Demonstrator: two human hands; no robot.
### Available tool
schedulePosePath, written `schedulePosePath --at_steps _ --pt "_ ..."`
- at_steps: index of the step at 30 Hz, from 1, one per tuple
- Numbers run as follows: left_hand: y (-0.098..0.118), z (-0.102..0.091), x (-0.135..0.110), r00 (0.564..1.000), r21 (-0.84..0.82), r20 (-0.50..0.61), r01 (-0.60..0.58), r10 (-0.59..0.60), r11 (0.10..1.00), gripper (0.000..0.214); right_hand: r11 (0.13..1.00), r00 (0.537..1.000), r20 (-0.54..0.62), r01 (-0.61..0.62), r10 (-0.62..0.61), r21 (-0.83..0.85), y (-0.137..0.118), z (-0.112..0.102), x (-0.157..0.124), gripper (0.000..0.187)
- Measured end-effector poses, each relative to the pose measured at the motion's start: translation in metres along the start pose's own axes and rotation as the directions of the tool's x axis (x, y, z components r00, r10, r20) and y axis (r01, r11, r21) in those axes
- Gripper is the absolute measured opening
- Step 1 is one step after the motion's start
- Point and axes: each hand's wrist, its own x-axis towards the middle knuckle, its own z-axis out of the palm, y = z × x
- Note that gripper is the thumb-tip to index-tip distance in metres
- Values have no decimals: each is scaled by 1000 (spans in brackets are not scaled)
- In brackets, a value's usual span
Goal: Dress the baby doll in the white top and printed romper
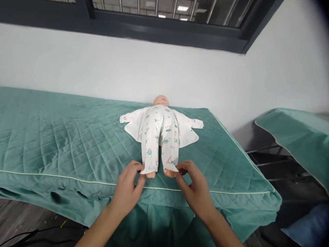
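On the green quilted bed lies a baby doll (pixel 161 100) on its back, head toward the wall and feet toward me. It wears white patterned baby pants (pixel 150 144) and a white top (pixel 186 129) spread open at both sides, its sleeves stretched outward. My left hand (pixel 128 187) pinches the hem of the pant leg on the left, pulling its corner outward. At the other leg, my right hand (pixel 194 187) pinches the outer corner of the cuff between thumb and fingers. The doll's feet show just below both cuffs.
The bed (pixel 64 137) has a pale piped front edge and a hanging skirt. A white wall (pixel 115 65) and a dark-framed barred window (pixel 164 29) stand behind it. Another green-covered surface (pixel 303 137) is at the right. A black cable (pixel 38 230) runs at lower left.
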Motion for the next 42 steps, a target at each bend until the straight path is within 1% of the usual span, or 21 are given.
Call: schedulePosePath --at_steps 4,7,10,12,13,15,16,19,21,24,26,29,31,32,34,35,36,37,38,40,42 --pt "-20 5 -16 993 47 108 42 -47 998 15 996 993 104 -43 50 -76 18 6 -14 6" --pt "-36 -1 -12 992 68 122 30 -38 997 16 995 985 161 -57 69 -83 30 1 -18 5" --pt "-57 -10 15 997 153 57 37 -46 988 22 986 990 120 -52 71 -156 50 -7 -3 7" --pt "-71 -13 43 997 281 70 8 -29 960 29 958 997 65 -8 28 -288 67 -9 15 16" --pt "-78 -13 57 995 346 103 -30 -6 938 32 929 998 56 27 -7 -369 75 -9 25 23" --pt "-86 -12 82 986 470 164 -101 25 877 37 855 994 98 86 -42 -511 90 -6 45 34" --pt "-89 -10 93 982 527 185 -129 34 840 38 820 990 133 112 -44 -561 95 -4 54 36" --pt "-93 -7 115 967 638 249 -209 58 741 34 736 975 221 170 -28 -655 102 1 72 28" --pt "-96 -6 121 953 651 294 -257 75 715 30 690 968 249 198 -27 -696 104 2 78 22" --pt "-99 -8 122 948 635 307 -267 81 724 26 655 960 277 238 -46 -717 105 -2 78 18" --pt "-100 -9 118 951 630 302 -252 68 735 25 666 955 291 255 -58 -701 105 -5 74 18" --pt "-102 -10 114 953 612 301 -224 39 759 22 736 953 296 246 -64 -630 107 -9 68 22" --pt "-106 -10 116 964 584 267 -163 1 795 22 812 960 271 214 -72 -543 112 -12 67 23" --pt "-109 -10 118 975 576 219 -100 -35 811 22 852 970 232 183 -75 -490 116 -14 69 21" --pt "-117 -10 126 987 584 61 88 -151 807 24 908 995 92 79 -45 -411 128 -19 76 18" --pt "-121 -10 130 976 595 -22 187 -217 782 29 913 1000 2 6 -6 -409 136 -23 81 19" --pt "-124 -10 135 958 612 -86 267 -273 744 36 896 996 -83 -76 44 -437 144 -26 87 22" --pt "-126 -10 139 942 634 -118 316 -315 706 42 858 983 -153 -164 101 -487 152 -30 92 27" --pt "-127 -9 143 932 658 -118 331 -342 677 44 801 965 -208 -249 160 -544 159 -33 97 32" --pt "-127 -8 147 931 690 -68 303 -359 657 36 679 926 -273 -377 261 -630 170 -37 103 41" --pt "-124 -7 146 936 686 -43 283 -350 671 28 615 904 -293 -426 310 -664 173 -39 104 44"
